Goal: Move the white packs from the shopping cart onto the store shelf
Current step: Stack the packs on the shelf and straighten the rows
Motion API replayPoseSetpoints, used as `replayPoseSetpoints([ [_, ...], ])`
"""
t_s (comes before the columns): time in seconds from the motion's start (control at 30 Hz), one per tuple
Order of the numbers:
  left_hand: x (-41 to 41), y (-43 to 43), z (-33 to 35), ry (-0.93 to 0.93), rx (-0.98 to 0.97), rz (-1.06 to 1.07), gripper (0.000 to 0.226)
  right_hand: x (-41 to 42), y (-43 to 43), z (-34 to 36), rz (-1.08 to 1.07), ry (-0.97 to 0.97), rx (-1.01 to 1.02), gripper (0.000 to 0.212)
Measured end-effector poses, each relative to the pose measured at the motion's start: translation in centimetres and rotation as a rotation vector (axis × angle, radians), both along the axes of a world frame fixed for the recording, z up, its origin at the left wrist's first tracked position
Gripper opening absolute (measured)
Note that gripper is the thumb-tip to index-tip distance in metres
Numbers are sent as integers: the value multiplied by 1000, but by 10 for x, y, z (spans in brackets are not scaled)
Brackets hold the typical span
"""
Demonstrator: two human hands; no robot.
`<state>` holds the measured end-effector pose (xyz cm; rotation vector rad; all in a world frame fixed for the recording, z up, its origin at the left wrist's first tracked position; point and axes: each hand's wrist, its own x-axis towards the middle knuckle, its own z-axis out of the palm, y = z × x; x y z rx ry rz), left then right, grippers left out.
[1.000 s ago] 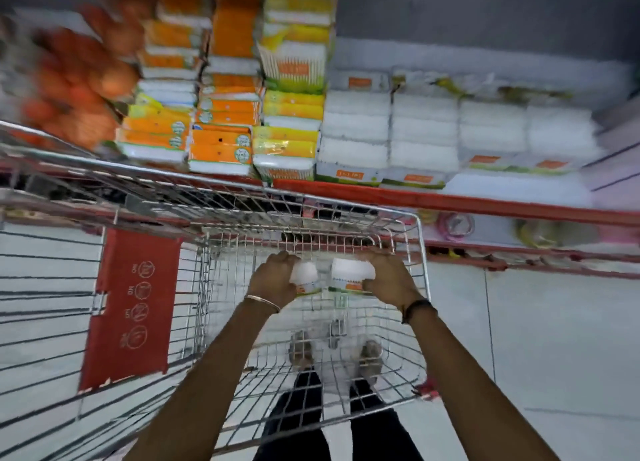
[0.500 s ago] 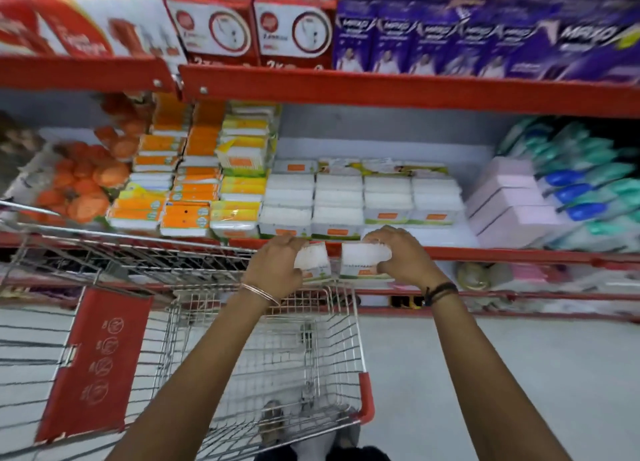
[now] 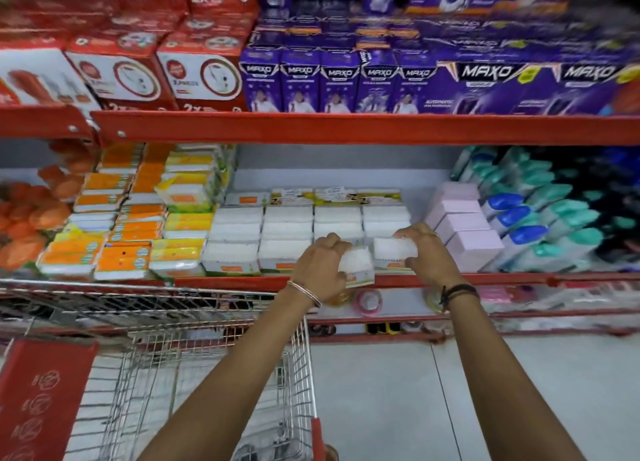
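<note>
My left hand (image 3: 320, 265) grips a white pack (image 3: 356, 265) at the front lip of the red store shelf (image 3: 242, 282). My right hand (image 3: 427, 252) grips a second white pack (image 3: 393, 249), held slightly higher and over the shelf's front edge. Both packs sit just in front of rows of stacked white packs (image 3: 287, 230) on the shelf. The wire shopping cart (image 3: 214, 367) stands below and to the left, under my left forearm; its contents are not visible.
Orange and yellow packs (image 3: 128, 239) fill the shelf left of the white rows. Pink boxes (image 3: 464, 228) and teal and blue bottles (image 3: 540, 218) stand to the right. Red and purple boxes line the upper shelf (image 3: 346, 129). A grey tiled floor (image 3: 398, 408) lies right of the cart.
Both hands lifted a white pack each out of the cart and carried them up and forward to the shelf's front edge. The view tilted up from the cart to the shelves.
</note>
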<state>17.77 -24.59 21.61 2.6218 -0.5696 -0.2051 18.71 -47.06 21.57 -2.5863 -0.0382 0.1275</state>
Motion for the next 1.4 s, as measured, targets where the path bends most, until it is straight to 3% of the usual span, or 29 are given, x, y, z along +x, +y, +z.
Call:
replayPoseSetpoints([
  [0.53,34,-27,-46,-87,153,109,60,17,3,-40,0,7,-49,59],
  [0.83,25,-33,-54,-188,180,173,52,9,7,-47,-46,-135,-61,29],
  [1.33,27,-36,-59,-238,178,180,49,9,9,-51,-64,-134,-48,27],
  [1.4,23,-35,-59,-242,155,187,48,6,11,-51,-72,-146,23,25],
])
